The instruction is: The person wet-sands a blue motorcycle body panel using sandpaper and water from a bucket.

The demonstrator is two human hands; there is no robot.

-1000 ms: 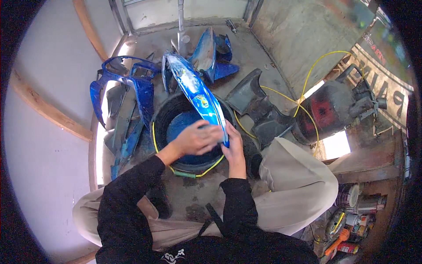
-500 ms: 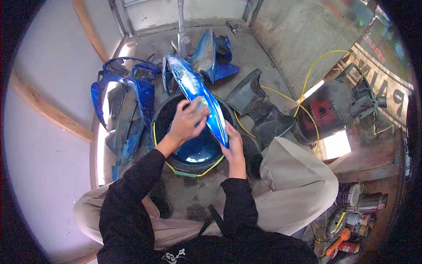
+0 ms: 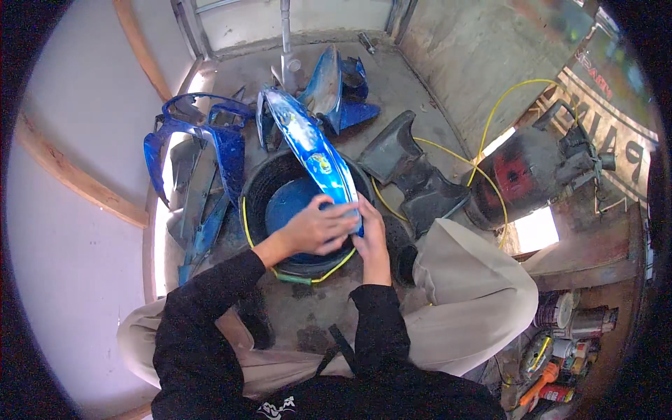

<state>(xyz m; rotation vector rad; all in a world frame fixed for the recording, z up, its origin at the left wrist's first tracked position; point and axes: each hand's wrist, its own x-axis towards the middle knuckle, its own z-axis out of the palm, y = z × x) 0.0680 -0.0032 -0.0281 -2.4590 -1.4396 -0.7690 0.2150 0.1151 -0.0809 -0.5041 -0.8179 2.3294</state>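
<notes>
A long blue fairing panel [image 3: 301, 133] with bare, whitish worn patches and a yellowish mark slants over a black bucket [image 3: 253, 189]. My right hand [image 3: 372, 231] grips its near end from the right, thumb along the edge. Across that same end, my left hand [image 3: 318, 227] presses with bent fingers close together; whatever lies under them, if anything, is hidden. Below the panel, bluish liquid [image 3: 287, 203] shows inside the bucket. The bucket's yellow handle with a green grip [image 3: 294, 278] hangs down toward me.
Blue fairing parts [image 3: 227, 133] lie at left, and more blue panels [image 3: 325, 91] lie beyond the bucket. Black plastic mouldings [image 3: 413, 168] rest to its right. A dark compressor tank [image 3: 511, 175] with a yellow hose [image 3: 488, 133] stands farther right. Cans and tools [image 3: 553, 357] crowd the lower right.
My left hand has slid down the panel toward its near end, uncovering the yellowish mark. My right hand keeps its grip, and the panel has barely shifted.
</notes>
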